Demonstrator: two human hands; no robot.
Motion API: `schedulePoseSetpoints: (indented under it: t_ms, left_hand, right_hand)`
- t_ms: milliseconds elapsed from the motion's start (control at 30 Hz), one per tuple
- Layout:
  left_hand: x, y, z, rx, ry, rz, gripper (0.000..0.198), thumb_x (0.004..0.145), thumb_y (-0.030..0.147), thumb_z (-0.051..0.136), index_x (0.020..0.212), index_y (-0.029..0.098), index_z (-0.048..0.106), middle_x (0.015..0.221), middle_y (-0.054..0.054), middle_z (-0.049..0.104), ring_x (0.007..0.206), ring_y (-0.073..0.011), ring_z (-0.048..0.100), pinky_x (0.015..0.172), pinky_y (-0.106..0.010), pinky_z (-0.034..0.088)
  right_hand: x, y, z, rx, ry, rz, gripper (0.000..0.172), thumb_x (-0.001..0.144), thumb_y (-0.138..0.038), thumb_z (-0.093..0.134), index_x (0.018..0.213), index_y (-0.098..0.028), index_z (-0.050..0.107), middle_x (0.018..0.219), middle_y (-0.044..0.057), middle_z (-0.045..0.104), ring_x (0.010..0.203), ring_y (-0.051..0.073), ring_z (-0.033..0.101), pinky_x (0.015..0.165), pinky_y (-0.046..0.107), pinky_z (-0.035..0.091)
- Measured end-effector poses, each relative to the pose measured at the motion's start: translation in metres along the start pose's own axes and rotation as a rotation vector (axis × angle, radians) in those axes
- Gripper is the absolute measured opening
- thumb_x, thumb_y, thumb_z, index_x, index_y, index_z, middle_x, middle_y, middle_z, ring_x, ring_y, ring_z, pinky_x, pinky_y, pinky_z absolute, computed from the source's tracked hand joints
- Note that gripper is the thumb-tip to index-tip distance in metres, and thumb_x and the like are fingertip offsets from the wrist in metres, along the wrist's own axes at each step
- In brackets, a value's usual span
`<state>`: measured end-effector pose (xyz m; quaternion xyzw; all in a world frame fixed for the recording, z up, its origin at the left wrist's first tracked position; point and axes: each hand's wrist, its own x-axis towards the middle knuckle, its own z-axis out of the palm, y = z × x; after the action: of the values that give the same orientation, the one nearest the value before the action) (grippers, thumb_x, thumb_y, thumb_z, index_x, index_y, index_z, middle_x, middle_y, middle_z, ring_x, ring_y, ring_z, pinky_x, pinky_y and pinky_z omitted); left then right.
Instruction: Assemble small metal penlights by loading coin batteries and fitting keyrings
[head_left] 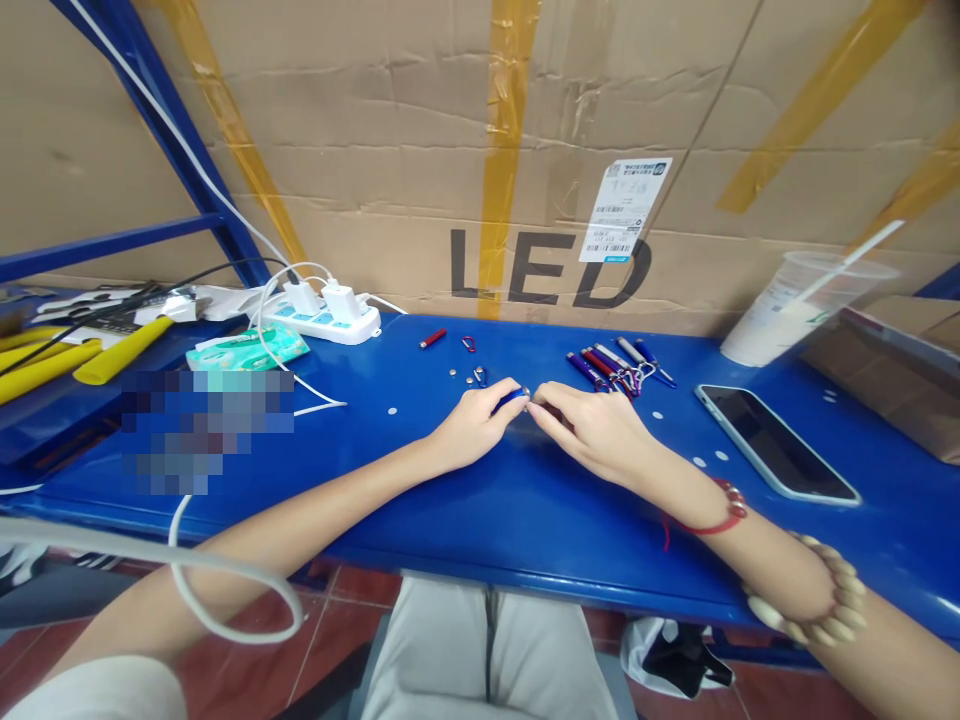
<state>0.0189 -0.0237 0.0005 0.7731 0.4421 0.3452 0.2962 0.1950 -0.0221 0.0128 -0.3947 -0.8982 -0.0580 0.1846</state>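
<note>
L grip [474, 424] pinching blue tube [511, 399], end at R grip [592, 425]; R's hold unclear.

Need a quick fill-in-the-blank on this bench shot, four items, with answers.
1. The slim tube held in the left hand is coloured ____.
2. The big black letters on the cardboard spell ____.
3. The red cord bracelet is worn on the person's ____ wrist.
4. The lone tube nearest the power strip is coloured ____.

Missing words: blue; LED; right; red.
</note>
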Motion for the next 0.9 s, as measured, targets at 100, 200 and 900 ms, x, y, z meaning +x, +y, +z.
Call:
schedulePoseSetpoints:
  t_ms: [100, 200, 900]
  left_hand:
    - [0.0, 0.0, 0.001, -0.011, 0.027, -0.011, 0.021, 0.089, 0.03, 0.04, 0.074, 0.017, 0.048, 0.063, 0.004, 0.049, 0.064, -0.0102, 0.048, 0.066, -0.022, 0.038]
    - [0.0, 0.001, 0.002, -0.015, 0.039, -0.002, 0.023, 0.089, 0.03, 0.041, 0.072, 0.017, 0.047, 0.065, 0.004, 0.051, 0.066, -0.0101, 0.049, 0.068, -0.021, 0.038]
    - [0.001, -0.01, 0.001, 0.121, 0.013, 0.081, 0.021, 0.091, 0.032, 0.039, 0.088, 0.018, 0.054, 0.079, 0.002, 0.06, 0.072, -0.0121, 0.056, 0.072, -0.022, 0.042]
  right_hand:
    - [0.0, -0.002, -0.002, 0.046, -0.018, 0.05, 0.03, 0.094, -0.038, 0.034, 0.085, -0.018, 0.054, 0.079, 0.002, 0.064, 0.058, 0.011, 0.056, 0.048, 0.022, 0.023]
    - [0.0, -0.004, -0.003, 0.065, -0.018, 0.067, 0.029, 0.092, -0.04, 0.036, 0.084, -0.019, 0.054, 0.079, 0.002, 0.063, 0.058, 0.011, 0.055, 0.048, 0.022, 0.023]
    - [0.003, 0.012, -0.005, -0.159, 0.017, 0.055, 0.039, 0.098, -0.036, 0.024, 0.107, -0.022, 0.059, 0.094, 0.004, 0.062, 0.066, 0.01, 0.058, 0.046, 0.024, 0.021]
